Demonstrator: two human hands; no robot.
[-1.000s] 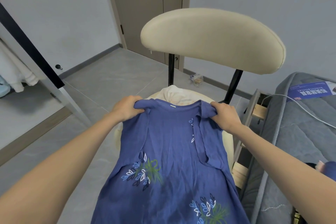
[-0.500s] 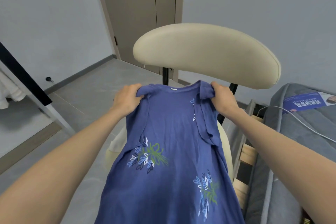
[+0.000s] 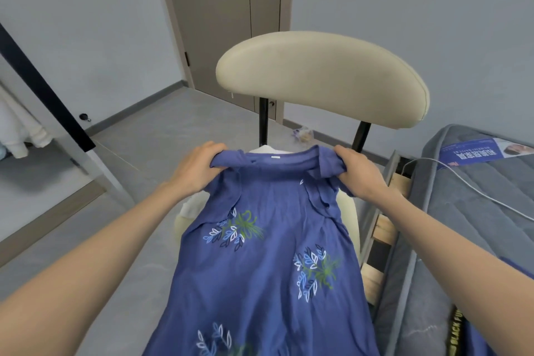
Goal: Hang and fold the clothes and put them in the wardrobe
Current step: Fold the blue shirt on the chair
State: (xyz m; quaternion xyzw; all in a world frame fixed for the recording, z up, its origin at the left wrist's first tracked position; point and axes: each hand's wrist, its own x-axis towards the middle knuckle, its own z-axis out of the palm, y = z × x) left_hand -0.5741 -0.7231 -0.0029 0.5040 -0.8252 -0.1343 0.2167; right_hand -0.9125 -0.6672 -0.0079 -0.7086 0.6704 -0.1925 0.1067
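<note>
Okay, blue dress (image 3: 268, 254) hangs in front of the chair (image 3: 320, 78), over its seat. My left hand (image 3: 199, 166) and right hand (image 3: 358, 173) each bunch a shoulder, fingers (image 3: 342, 153) curled into cloth. Light, limp, I judge; shoulder seams hold best.

A blue garment (image 3: 268, 254) printed with leaf sprigs hangs stretched by its shoulders, draping down over a white garment (image 3: 193, 205) beneath.

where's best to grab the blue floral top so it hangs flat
At its two shoulders, one hand coming from each side of the neckline, as the left hand and right hand grip the blue floral top now. The neckline is uppermost and the fabric drapes straight down.
</note>
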